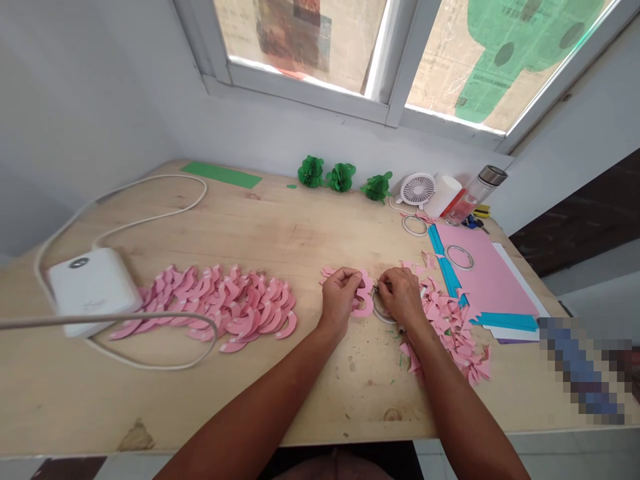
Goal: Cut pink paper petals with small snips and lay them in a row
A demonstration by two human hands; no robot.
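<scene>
A curvy pink paper cutout (367, 305), shaped somewhat like a 3, is pinched between the fingers of my left hand (338, 299). Just right of it, the fingertips of my right hand (403, 293) are pressed together. What they hold, if anything, is too small to make out. Under and beside the right fingers lies a roll of tape (384, 315), partly hidden by that hand. A heap of overlapping pink paper cutouts (255, 307) spreads to the left. Pink paper scraps (457, 333) lie around my right wrist.
At the left stands a white power bank (93, 287) with a looping white cable (150, 367). Green paper ornaments (342, 177) line the wall beside a small fan (418, 189) and a bottle (475, 195). Pink sheets (493, 273) and another tape roll (460, 257) lie right.
</scene>
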